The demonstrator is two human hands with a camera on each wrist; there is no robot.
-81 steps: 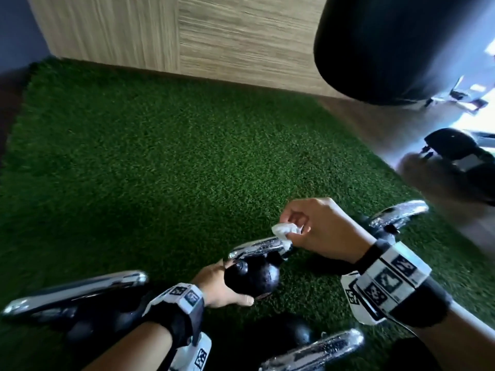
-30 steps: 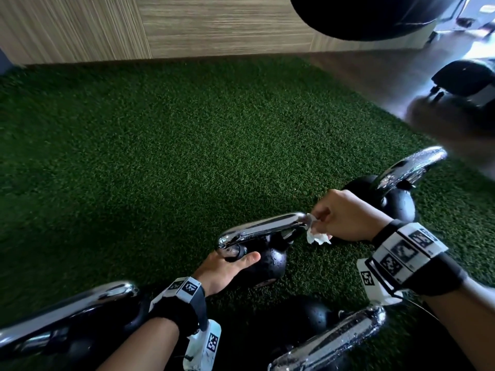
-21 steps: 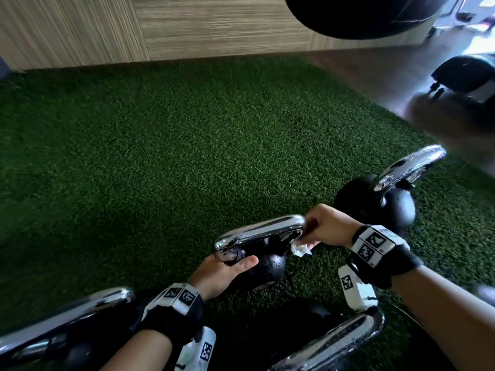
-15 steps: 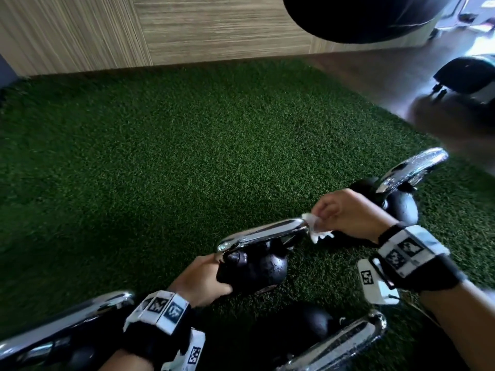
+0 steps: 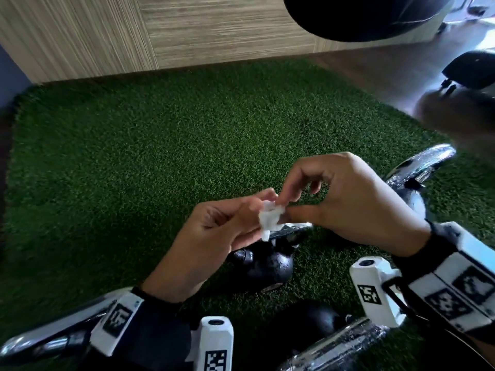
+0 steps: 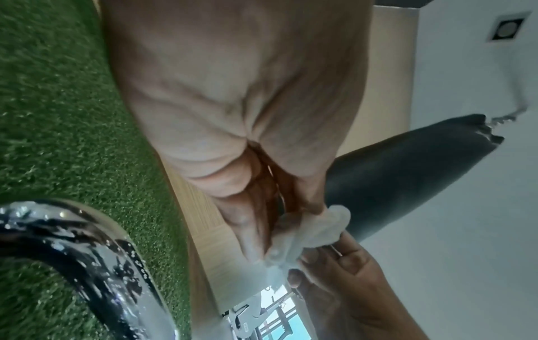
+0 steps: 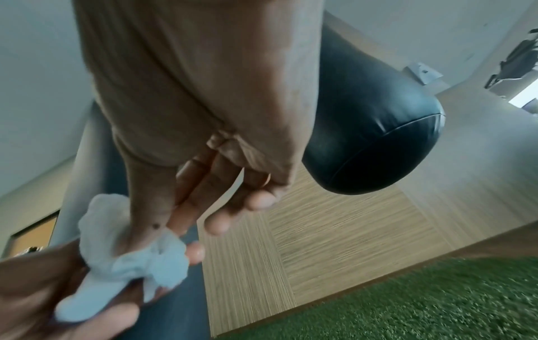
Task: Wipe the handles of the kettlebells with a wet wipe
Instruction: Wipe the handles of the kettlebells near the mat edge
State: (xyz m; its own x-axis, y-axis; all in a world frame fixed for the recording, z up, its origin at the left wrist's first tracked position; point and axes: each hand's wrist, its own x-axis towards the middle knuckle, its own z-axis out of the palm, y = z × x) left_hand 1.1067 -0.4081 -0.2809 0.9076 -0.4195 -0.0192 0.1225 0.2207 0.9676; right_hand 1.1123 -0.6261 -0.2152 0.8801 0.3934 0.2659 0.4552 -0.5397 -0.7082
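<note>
A crumpled white wet wipe [image 5: 270, 218] hangs between both hands, above a small black kettlebell [image 5: 263, 265] with a chrome handle [image 5: 290, 228]. My left hand [image 5: 227, 223] pinches the wipe from the left and my right hand [image 5: 316, 202] pinches it from the right with thumb and forefinger. The wipe [image 7: 128, 264] shows bunched between the fingertips in the right wrist view, and again as the wipe [image 6: 308, 232] in the left wrist view. Neither hand touches a kettlebell. A wet chrome handle [image 6: 87, 257] curves below my left wrist.
Three more kettlebells stand on the green turf [image 5: 160, 156]: one at far right [image 5: 417, 170], one at bottom left [image 5: 51, 333], one at bottom centre [image 5: 332, 346]. A black punching bag [image 5: 361, 14] hangs above. A wooden wall panel [image 5: 134, 30] bounds the turf at the back.
My left hand let go of the small kettlebell's body and rose to the wipe. My right hand lifted the wipe off the handle's end, and both hands now hold it above the kettlebell.
</note>
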